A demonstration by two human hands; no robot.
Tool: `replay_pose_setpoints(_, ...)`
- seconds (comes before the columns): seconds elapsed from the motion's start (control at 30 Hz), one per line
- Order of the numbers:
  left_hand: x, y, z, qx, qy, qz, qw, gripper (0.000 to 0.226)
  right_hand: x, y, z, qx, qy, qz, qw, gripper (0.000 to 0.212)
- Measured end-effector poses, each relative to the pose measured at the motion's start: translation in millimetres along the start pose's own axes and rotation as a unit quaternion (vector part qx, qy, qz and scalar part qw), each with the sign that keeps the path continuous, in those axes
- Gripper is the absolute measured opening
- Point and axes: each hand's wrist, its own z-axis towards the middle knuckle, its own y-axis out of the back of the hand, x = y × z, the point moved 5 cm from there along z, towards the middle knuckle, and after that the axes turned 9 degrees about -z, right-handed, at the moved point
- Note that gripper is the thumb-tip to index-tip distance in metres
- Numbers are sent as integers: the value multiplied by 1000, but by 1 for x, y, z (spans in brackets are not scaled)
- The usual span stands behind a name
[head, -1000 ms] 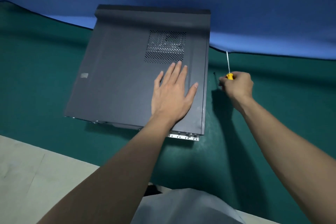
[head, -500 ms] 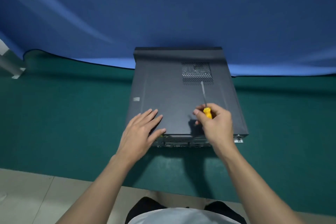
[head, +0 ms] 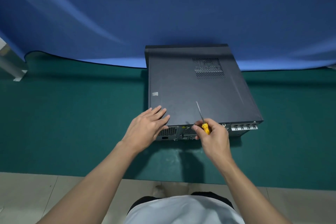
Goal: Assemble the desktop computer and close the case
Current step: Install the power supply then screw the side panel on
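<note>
Yellow-handled screwdriver (head: pixel 202 119) sits gripped in my right hand (head: pixel 215 139); left hand (head: pixel 145 129), fingers straight, seemingly touches the computer case (head: pixel 190 92) at its near-left corner.

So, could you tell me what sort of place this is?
Likely a makeshift floor workspace or recording set: the case lies on a green mat over floor tiles, with a blue cloth hung behind.

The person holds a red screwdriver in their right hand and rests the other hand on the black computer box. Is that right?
Almost. The screwdriver has a yellow handle, not a red one. The head view shows the right hand gripping it, while the left hand rests with straight fingers on the black computer box.
</note>
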Motion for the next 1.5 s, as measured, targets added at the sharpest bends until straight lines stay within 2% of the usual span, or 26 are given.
replay_pose_setpoints(0.3,4,-7,-5,-30,-7,9,999,32,-17,3,0,-21,28,-37,999,10)
replay_pose_setpoints(0.53,13,-14,-4,-22,122,-124,985,39,-17,3,-7,-21,73,-30,997,14)
replay_pose_setpoints(0.6,3,-12,-9,-70,142,-143,977,33,-10,-3,-8,-20,112,-47,992,11)
replay_pose_setpoints(0.67,-13,-10,-19,-190,156,-142,959,22,-3,-10,-7,-32,145,-69,987,6)
replay_pose_setpoints(0.73,-24,-14,-32,-282,218,-161,920,12,2,-17,-5,-53,171,-90,980,3)
replay_pose_setpoints(0.8,-25,-30,-37,-285,329,-281,855,9,6,-24,-4,-61,193,-108,973,3)
replay_pose_setpoints(0.87,-23,-52,-38,-247,442,-450,735,9,8,-30,-3,-64,211,-133,966,5)
replay_pose_setpoints(0.93,-27,-65,-36,-212,503,-556,627,9,8,-34,-2,-72,225,-160,958,7)
replay_pose_setpoints(1.03,-34,-72,-29,-177,516,-648,532,11,9,-37,-1,-81,243,-199,946,6)
replay_pose_setpoints(1.1,-39,-73,-23,-159,505,-686,500,12,8,-36,-2,-90,252,-203,942,5)
replay_pose_setpoints(1.33,-42,-76,-15,-138,482,-725,472,15,8,-34,-3,-116,263,-194,938,4)
replay_pose_setpoints(1.5,-42,-77,-17,-142,483,-747,435,11,8,-34,-7,-130,234,-174,948,2)
